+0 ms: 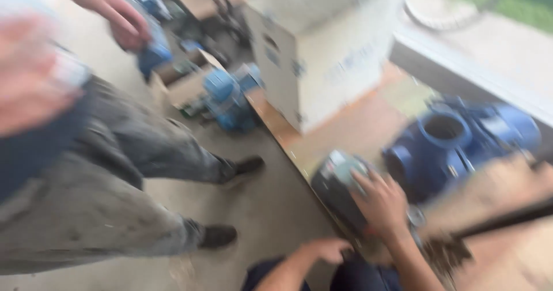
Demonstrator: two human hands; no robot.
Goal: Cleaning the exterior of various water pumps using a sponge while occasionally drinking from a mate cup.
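- The right hand [381, 201] lies with fingers spread over the top of a dark round motor part [340, 190], gripping it at the edge of a wooden board [357, 127]
- The left hand [327, 249] rests low beside the board's edge, below the motor part; blur hides whether it is clenched or loose
- Just right of the motor part sits a blue pump housing [455, 138] with a round opening
- Further back on the board stands a white box [322, 55]
- 1 other person in grey trousers [115, 170] stands on the left, near a smaller blue pump [227, 98]
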